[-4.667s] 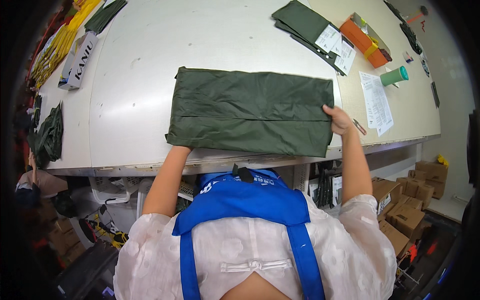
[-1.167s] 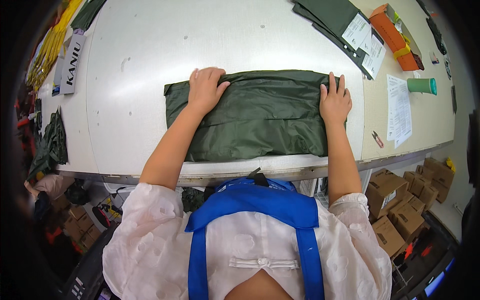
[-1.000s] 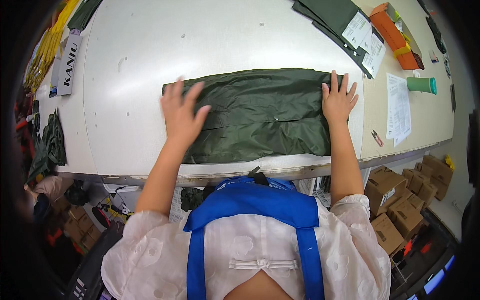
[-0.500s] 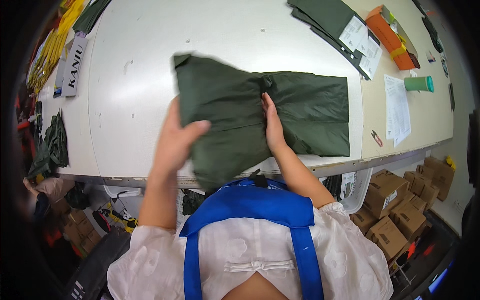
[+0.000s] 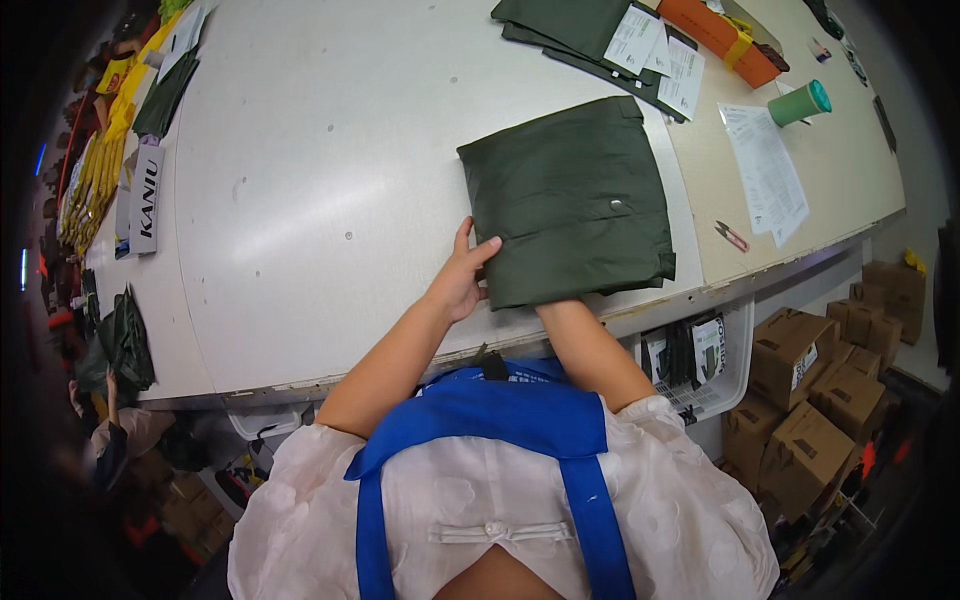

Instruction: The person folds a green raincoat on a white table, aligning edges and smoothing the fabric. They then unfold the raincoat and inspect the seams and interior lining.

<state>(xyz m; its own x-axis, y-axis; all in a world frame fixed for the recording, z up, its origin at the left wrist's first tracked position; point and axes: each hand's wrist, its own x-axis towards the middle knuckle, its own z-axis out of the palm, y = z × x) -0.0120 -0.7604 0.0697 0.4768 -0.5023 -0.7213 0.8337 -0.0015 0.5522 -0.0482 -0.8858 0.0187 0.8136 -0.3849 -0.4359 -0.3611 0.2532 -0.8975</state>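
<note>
A dark green garment (image 5: 565,205) of smooth, slightly shiny fabric lies folded into a rough square near the table's front edge. One snap button (image 5: 615,204) shows on its upper face. My left hand (image 5: 466,272) grips the garment's left edge, with the thumb on top and some fingers beside or beneath the cloth. My right forearm (image 5: 585,338) runs under the garment's near edge. The fabric covers my right hand, so its fingers are hidden.
Folded green garments with white paper labels (image 5: 632,40) lie at the back right, near an orange box (image 5: 722,38). Paper sheets (image 5: 763,170), a green cylinder (image 5: 800,103) and red-handled snips (image 5: 732,236) are on the right. Below stand a white basket (image 5: 735,380) and cardboard boxes (image 5: 800,450).
The garment's left part has been folded over to the right, making a compact square. My left hand has moved right with it, and my right hand has gone from on top to underneath.
</note>
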